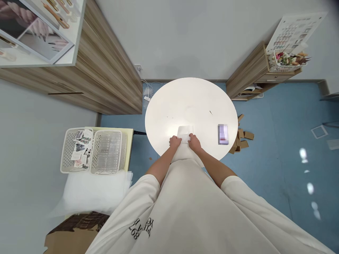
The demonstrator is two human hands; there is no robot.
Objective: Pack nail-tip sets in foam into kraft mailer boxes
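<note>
Both hands (pixel 195 142) on white item (pixel 184 131)

White table (pixel 190 97), pale flat item (pixel 185 130), purplish rectangle (pixel 223 134)

white sheet (pixel 185 130) | plain, pale, material too small to tell | roughly squarish outline, a crosswise line like a crease about halfway down | lying low and nearly flat | on the round white desk (pixel 190 98), toward the person's side, roughly midway across

A wood-grain cabinet (pixel 113 70) and white table (pixel 190 98) on blue floor (pixel 280 127) — grey walls (pixel 182 38)
</note>
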